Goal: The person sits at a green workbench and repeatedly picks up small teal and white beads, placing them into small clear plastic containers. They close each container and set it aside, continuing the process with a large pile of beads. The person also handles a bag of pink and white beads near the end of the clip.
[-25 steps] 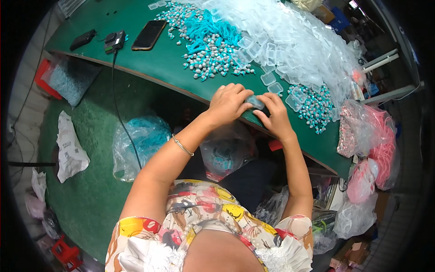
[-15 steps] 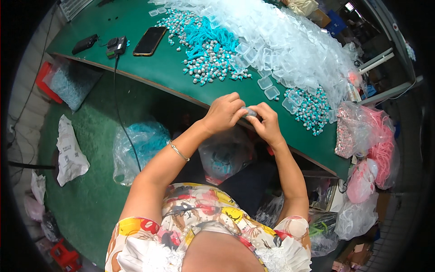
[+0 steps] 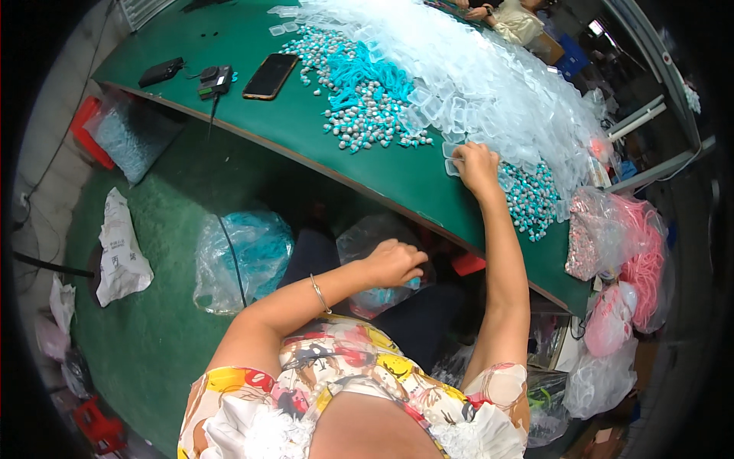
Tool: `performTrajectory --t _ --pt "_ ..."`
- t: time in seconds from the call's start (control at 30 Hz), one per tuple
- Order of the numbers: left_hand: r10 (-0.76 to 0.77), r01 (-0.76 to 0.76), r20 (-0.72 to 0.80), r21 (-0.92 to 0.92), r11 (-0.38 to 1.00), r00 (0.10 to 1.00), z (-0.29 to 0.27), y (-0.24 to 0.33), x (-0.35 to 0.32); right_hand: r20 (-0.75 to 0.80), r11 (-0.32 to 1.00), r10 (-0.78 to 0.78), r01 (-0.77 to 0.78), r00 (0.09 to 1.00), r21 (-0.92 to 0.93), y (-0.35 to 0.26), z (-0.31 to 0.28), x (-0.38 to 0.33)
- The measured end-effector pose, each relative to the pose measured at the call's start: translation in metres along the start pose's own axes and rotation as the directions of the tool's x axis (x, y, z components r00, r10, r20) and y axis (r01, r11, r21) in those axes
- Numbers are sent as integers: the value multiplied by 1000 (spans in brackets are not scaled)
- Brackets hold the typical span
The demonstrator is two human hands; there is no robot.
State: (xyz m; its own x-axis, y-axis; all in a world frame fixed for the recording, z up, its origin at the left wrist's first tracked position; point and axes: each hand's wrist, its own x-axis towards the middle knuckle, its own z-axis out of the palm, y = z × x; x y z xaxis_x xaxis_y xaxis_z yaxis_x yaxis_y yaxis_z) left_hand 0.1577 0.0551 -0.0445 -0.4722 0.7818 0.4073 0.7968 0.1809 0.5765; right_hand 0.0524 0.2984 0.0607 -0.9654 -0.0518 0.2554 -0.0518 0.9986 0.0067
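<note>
My right hand (image 3: 478, 166) reaches onto the green table, its fingers bent down and closed on a small clear plastic box (image 3: 451, 167). Just right of it lies a pile of small grey-and-turquoise pieces (image 3: 531, 200). Low in front of the table edge, my left hand (image 3: 395, 264) hovers above my lap with curled fingers; what they hold, if anything, is hidden. Beyond my right hand spreads a large heap of clear plastic boxes (image 3: 489, 99). More grey-and-turquoise pieces (image 3: 365, 122) lie to its left, beside a bundle of turquoise cords (image 3: 371, 76).
A phone (image 3: 271, 76), a small black device with a cable (image 3: 215, 81) and a black case (image 3: 160, 72) lie on the table's left. Bags of turquoise material (image 3: 248, 256) stand below. Pink cords (image 3: 642, 264) hang at the right. Another person's hand (image 3: 479, 13) shows behind the heap.
My hands were together at the table edge around a small greyish object. They have parted: the left drew down toward my lap, the right moved out to the clear boxes.
</note>
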Motion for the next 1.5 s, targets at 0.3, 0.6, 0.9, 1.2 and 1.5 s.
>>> performTrajectory --t 0.3,0.6,0.9,1.2,1.5 --pt "-49 334 -573 404 851 818 -130 -65 50 -139 982 -147 161 979 98 -41 -1 -28" --pt "34 309 -487 605 734 873 -131 -97 70 -237 937 -107 178 966 302 -51 -17 -60" --pt "22 53 -201 358 932 979 -124 -69 65 -266 948 223 -145 938 283 21 -22 -78" --pt "-321 378 -379 85 922 868 -115 -56 67 -236 993 115 -120 965 -5 3 -1 -68" --pt "-398 368 -342 -150 917 851 -106 -43 74 -127 772 253 -121 959 624 -40 -14 -83"
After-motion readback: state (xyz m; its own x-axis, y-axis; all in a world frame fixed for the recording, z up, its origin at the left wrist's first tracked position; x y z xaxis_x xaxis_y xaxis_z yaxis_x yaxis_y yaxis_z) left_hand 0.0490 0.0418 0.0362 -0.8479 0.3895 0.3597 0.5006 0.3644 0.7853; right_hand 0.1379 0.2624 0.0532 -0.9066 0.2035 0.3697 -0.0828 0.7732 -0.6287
